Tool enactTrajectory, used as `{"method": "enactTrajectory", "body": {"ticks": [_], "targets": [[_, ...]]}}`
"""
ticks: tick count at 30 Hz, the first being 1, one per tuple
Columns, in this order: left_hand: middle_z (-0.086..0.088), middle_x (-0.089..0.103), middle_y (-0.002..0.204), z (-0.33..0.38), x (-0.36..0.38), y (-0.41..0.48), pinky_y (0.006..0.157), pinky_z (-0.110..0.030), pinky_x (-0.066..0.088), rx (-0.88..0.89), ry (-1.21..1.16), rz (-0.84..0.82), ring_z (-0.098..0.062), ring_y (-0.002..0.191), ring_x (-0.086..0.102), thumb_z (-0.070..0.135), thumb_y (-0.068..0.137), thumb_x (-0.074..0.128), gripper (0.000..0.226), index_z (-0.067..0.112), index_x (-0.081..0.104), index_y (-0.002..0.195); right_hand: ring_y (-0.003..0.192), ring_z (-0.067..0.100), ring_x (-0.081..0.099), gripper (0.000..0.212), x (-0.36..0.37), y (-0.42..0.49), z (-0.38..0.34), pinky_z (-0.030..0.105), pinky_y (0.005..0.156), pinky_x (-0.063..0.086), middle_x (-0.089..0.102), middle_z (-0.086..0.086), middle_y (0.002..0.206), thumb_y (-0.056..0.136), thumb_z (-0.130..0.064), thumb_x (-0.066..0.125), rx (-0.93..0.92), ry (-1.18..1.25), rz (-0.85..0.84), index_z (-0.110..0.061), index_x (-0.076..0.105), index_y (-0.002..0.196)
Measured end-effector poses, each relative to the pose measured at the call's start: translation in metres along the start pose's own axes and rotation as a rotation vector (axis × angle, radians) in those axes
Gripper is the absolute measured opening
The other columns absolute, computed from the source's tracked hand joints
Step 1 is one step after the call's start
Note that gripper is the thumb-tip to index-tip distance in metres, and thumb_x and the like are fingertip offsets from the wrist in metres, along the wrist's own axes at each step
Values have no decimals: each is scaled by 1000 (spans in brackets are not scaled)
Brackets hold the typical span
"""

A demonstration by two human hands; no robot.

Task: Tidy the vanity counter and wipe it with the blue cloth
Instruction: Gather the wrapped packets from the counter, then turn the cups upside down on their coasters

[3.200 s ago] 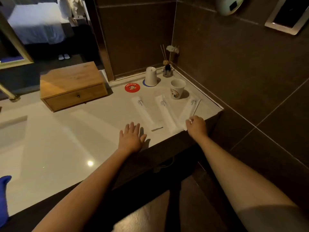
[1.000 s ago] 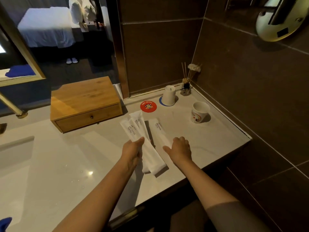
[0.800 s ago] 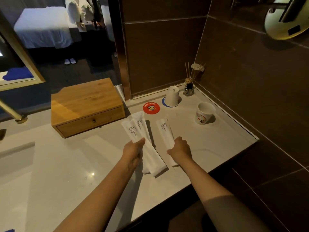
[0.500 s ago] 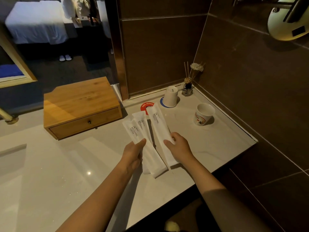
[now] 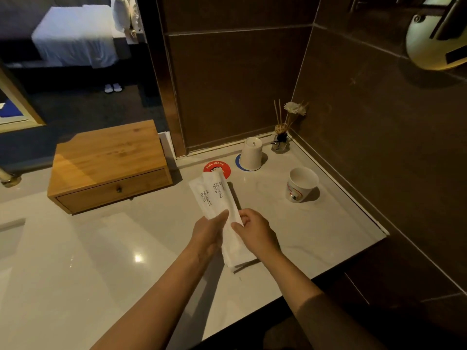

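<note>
The left hand point(image 5: 207, 233) and right hand point(image 5: 255, 231) are close together, both pinching a stack of white packets point(image 5: 217, 203) over the table point(image 5: 316, 238). Two packets read "BRUSHING TEETH". Past them lies a red coaster point(image 5: 223, 167) that says "PAUL FRANK". A white cup point(image 5: 251, 154) sits upside down on a blue coaster point(image 5: 238, 162). Another cup point(image 5: 300, 184) stands open, and I cannot tell what is inside. A jar point(image 5: 280, 144) in the corner holds sticks and a flower. A wood box point(image 5: 108, 162) sits to the left, its drawer shut.
</note>
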State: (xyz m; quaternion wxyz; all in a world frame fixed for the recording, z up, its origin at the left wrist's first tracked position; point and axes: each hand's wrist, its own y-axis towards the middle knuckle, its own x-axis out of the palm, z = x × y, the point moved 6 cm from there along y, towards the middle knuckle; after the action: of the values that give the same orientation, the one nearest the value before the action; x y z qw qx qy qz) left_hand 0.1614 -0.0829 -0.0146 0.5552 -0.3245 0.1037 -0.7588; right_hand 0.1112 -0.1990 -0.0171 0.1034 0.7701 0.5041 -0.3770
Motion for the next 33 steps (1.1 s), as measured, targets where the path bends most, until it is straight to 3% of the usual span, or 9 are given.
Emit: {"method": "enactTrajectory", "body": {"ticks": [3, 5, 8, 11, 13, 17, 22, 25, 33], "targets": [[-14, 61, 110, -2, 7, 6, 93, -57, 47, -42, -17, 67, -36, 101, 61, 3, 85, 60, 21, 15, 54, 102, 90, 18, 62, 26, -15, 6, 16, 37, 80, 56, 64, -7, 106, 83, -53, 54, 78, 78, -12, -36, 52, 103], [-12, 64, 105, 0, 11, 11, 91, -58, 48, -57, -23, 86, -34, 98, 63, 3, 85, 61, 18, 19, 56, 93, 96, 18, 62, 35, -39, 10, 35, 34, 84, 52, 66, -4, 111, 86, -52, 51, 151, 122, 115, -28, 55, 110], [-11, 63, 104, 2, 17, 17, 87, -59, 47, -52, -38, 87, -32, 97, 62, 5, 84, 62, 23, 21, 54, 99, 109, 26, 58, 43, -82, 15, 66, 40, 90, 50, 64, 9, 120, 87, -40, 58, 234, 141, 407, -12, 54, 120], [-12, 61, 109, 3, 26, 21, 85, -58, 47, -51, -62, 98, -33, 100, 61, 5, 84, 61, 33, 20, 49, 111, 123, 36, 45, 60, -106, 29, 85, 49, 103, 39, 52, 21, 131, 81, -33, 69, 275, 121, 512, -1, 46, 126], [-13, 60, 112, 2, 31, 23, 81, -57, 48, -59, -85, 113, -32, 99, 61, 5, 84, 62, 38, 20, 47, 116, 128, 38, 40, 75, -114, 42, 88, 48, 108, 33, 46, 22, 137, 76, -33, 74, 236, 111, 495, -1, 37, 133], [-13, 59, 117, 0, 36, 26, 83, -58, 48, -66, -98, 132, -32, 101, 61, 6, 83, 64, 43, 20, 47, 120, 126, 31, 45, 89, -118, 65, 92, 41, 102, 43, 45, 14, 138, 67, -30, 82, 108, 314, 471, -8, 32, 137], [-13, 59, 118, 4, 39, 29, 87, -60, 46, -30, -119, 136, -33, 103, 61, 7, 83, 64, 43, 21, 47, 120, 121, 28, 51, 84, -114, 76, 101, 35, 92, 47, 48, 9, 135, 67, -33, 82, 66, 374, 440, -18, 33, 134], [-14, 58, 118, 6, 40, 29, 88, -61, 46, -11, -123, 148, -32, 103, 60, 7, 83, 64, 43, 21, 47, 120, 120, 26, 52, 82, -115, 78, 102, 38, 92, 50, 49, 6, 133, 67, -37, 81, 33, 365, 410, -22, 35, 133], [-15, 57, 121, 17, 30, 25, 95, -64, 42, 52, -125, 184, -34, 107, 59, 6, 83, 64, 49, 20, 46, 126, 113, 21, 57, 76, -99, 90, 56, 46, 89, 54, 56, -1, 127, 62, -59, 73, -41, 247, 145, -31, 40, 124]]}}
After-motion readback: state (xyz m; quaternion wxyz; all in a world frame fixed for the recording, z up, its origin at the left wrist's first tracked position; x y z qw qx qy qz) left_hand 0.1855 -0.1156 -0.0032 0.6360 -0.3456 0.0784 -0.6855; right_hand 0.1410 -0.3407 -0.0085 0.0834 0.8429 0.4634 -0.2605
